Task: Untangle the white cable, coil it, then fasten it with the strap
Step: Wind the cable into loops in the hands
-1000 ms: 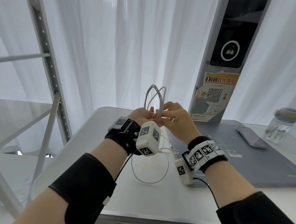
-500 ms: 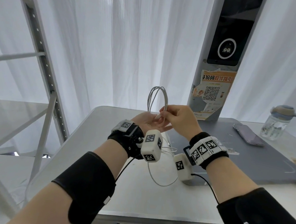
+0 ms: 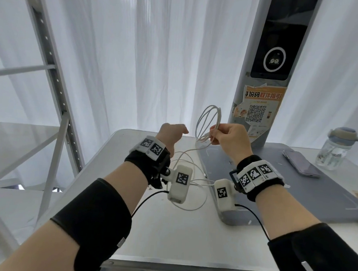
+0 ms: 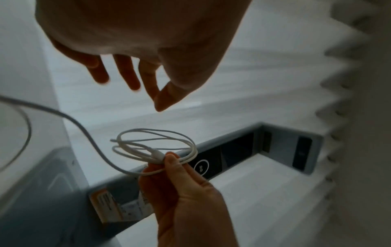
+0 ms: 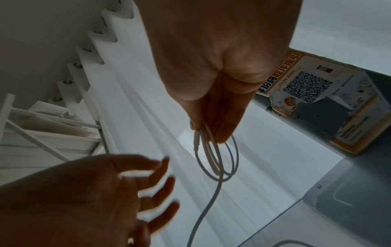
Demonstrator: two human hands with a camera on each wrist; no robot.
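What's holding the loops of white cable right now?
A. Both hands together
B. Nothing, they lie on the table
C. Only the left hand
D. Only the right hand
D: the right hand pinches the cable loops, while the left hand hangs apart, fingers loose and touching nothing.

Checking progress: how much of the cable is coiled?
Partly coiled. The right hand pinches a few loops of the cable; the rest trails loose onto the table.
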